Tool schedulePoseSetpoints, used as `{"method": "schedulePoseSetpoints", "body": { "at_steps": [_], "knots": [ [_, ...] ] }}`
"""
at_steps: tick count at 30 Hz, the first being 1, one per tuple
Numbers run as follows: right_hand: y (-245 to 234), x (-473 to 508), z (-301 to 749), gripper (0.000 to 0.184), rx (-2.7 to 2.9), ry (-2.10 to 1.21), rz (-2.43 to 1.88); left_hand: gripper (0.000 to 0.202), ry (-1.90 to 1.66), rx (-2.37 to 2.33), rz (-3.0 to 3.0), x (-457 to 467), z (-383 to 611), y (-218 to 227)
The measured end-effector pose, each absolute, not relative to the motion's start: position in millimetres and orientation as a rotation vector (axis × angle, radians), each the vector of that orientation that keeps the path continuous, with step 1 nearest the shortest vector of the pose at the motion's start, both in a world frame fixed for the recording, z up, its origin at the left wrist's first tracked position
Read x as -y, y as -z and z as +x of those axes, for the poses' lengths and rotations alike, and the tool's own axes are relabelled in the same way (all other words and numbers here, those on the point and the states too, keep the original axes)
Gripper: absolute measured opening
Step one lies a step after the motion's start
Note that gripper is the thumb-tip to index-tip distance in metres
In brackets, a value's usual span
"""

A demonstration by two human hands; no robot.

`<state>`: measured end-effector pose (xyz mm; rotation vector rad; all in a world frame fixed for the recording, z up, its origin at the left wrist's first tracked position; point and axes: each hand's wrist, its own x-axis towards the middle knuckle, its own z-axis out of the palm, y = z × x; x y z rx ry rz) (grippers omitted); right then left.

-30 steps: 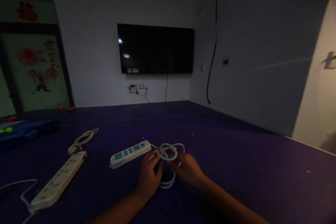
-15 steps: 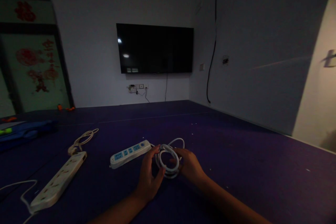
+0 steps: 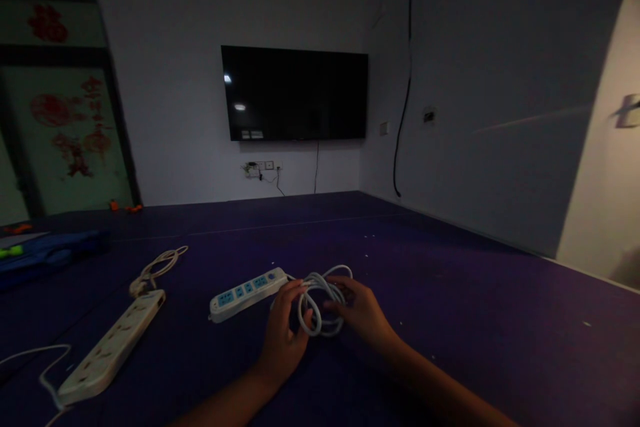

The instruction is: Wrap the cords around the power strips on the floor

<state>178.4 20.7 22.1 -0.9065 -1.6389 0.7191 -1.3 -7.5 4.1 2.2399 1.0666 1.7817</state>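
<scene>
A white power cord (image 3: 314, 327) is gathered in loose loops between my two hands. My left hand (image 3: 286, 330) grips the left side of the loops, thumb and fingers curled round the cord. On the other side, my right hand (image 3: 364, 312) is closed on the loops, its fingertips partly hidden by the coil. The cord runs to a white power strip (image 3: 250, 293) with blue sockets, lying just left of the coil on the purple surface. One stretch of cord arcs up behind my right hand.
A larger white power strip (image 3: 117, 343) lies at the left, with a coiled beige cord (image 3: 163, 263) beyond it. Blue cloth (image 3: 60, 250) lies at the far left. A television (image 3: 297, 95) hangs on the back wall; a black cable (image 3: 404, 113) hangs on the right wall.
The front loop of the cord has tilted and shifted left toward my left thumb, so the coil looks looser. Both hands stay in nearly the same place; the power strips have not moved.
</scene>
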Motion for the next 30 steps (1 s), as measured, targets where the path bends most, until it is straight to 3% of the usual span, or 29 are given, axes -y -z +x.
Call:
{"method": "schedulePoseSetpoints", "body": {
  "at_steps": [4, 10, 12, 20, 26, 30],
  "knots": [
    [-18, -26, 178, 0.036, 1.561, -0.774, -0.877, 0.033, -1.777, -1.074, 2.182, 5, -1, -2],
    [-19, -27, 176, 0.036, 1.506, -0.853, -0.776, 0.075, -1.665, -1.189, 2.166, 0, -1, 6],
    [-21, -26, 176, 0.037, 1.488, -0.899, -0.740, 0.079, -1.598, -1.173, 2.161, 0, 0, 6],
    [-26, -27, 179, 0.038, 1.484, -0.913, -0.737, 0.057, -1.566, -1.098, 2.102, -6, -2, 5],
    [-25, -27, 181, 0.034, 1.545, -0.886, -0.761, 0.058, -1.528, -1.121, 2.062, -11, -5, 8],
    [-25, -24, 180, 0.031, 1.607, -0.848, -0.780, 0.044, -1.577, -1.171, 2.070, -5, -4, 1]
  ]
}}
